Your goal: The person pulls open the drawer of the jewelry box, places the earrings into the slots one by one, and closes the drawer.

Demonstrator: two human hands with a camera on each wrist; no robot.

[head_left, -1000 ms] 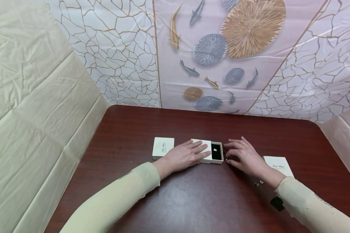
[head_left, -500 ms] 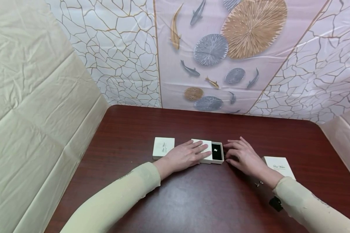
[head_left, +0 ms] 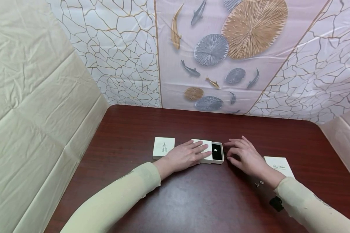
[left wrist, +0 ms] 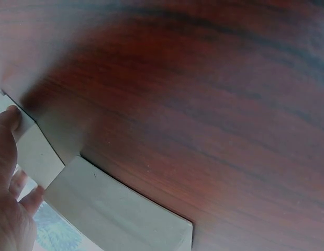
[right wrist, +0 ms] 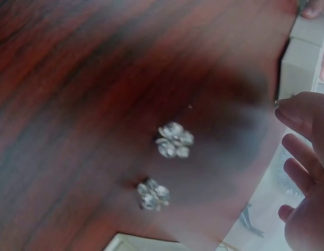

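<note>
A small white sliding box (head_left: pixel 202 149) lies mid-table, its drawer (head_left: pixel 217 152) pulled out to the right. The drawer's black insert carries a tiny pale jewel (head_left: pixel 215 149). My left hand (head_left: pixel 185 156) lies flat on the box's sleeve, and in the left wrist view the thumb (left wrist: pixel 7 119) touches its pale side (left wrist: pixel 38 154). My right hand (head_left: pixel 245 154) hovers just right of the drawer's end with loosely spread fingers (right wrist: pixel 303 112); a tiny shiny speck sits at one fingertip. Two sparkling flower earrings (right wrist: pixel 174 139) (right wrist: pixel 153 194) lie on the table under the right wrist.
A shut white box (head_left: pixel 163 147) sits left of my left wrist, and another white box (head_left: pixel 278 164) lies right of my right forearm. The dark wooden table (head_left: pixel 192 200) is walled by draped sheets at the back and on both sides.
The right hand has shifted very slightly at the drawer's end. The left hand and the box stay where they were.
</note>
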